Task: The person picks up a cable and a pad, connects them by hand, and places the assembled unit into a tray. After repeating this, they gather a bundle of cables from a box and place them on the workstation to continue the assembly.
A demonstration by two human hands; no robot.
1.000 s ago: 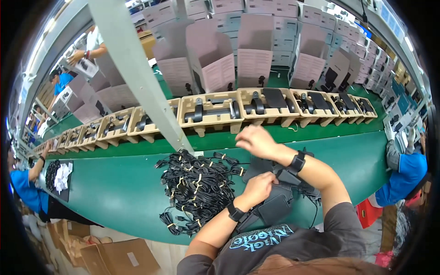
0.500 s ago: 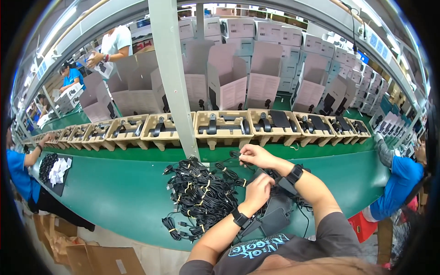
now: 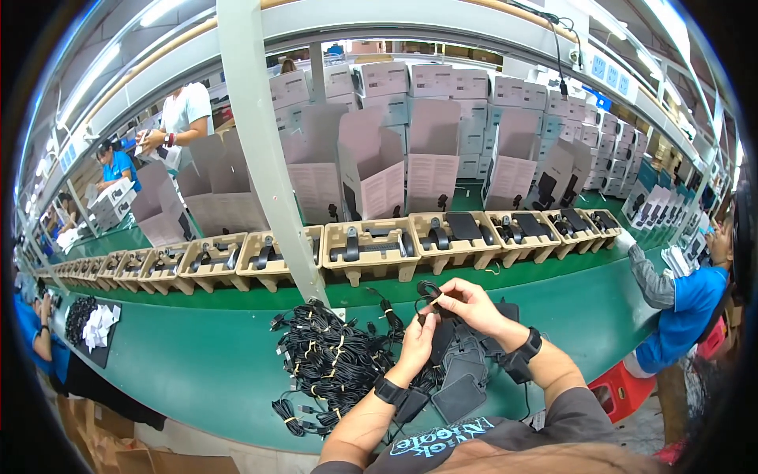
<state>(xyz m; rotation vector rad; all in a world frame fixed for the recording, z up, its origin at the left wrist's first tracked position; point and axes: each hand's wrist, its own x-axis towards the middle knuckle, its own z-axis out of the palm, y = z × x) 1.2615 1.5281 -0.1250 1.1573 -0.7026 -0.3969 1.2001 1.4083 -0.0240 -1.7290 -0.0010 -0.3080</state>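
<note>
Between my two hands, a small black cable coil (image 3: 429, 290) is held up in front of the row of trays. My right hand (image 3: 474, 306) pinches the coil from the right side. Fingers of my left hand (image 3: 418, 340) are closed on its lower part, close to the right fingertips. Left of my hands lies a large heap of black cables (image 3: 328, 359), bundled with pale ties. Beneath and right of my hands, flat dark grey rounded plates (image 3: 460, 395) lie overlapping on the green table (image 3: 189, 355).
Beyond my hands runs a row of brown moulded trays (image 3: 369, 271) holding black parts. Open grey boxes (image 3: 433, 170) stand behind them, and a pale metal post (image 3: 264, 142) rises in front. Co-workers in blue (image 3: 685, 308) sit right and left.
My left hand has left the dark plates and joined my right hand at the cable coil. The plates show more plainly. The whole view has shifted, with the trays sitting lower.
</note>
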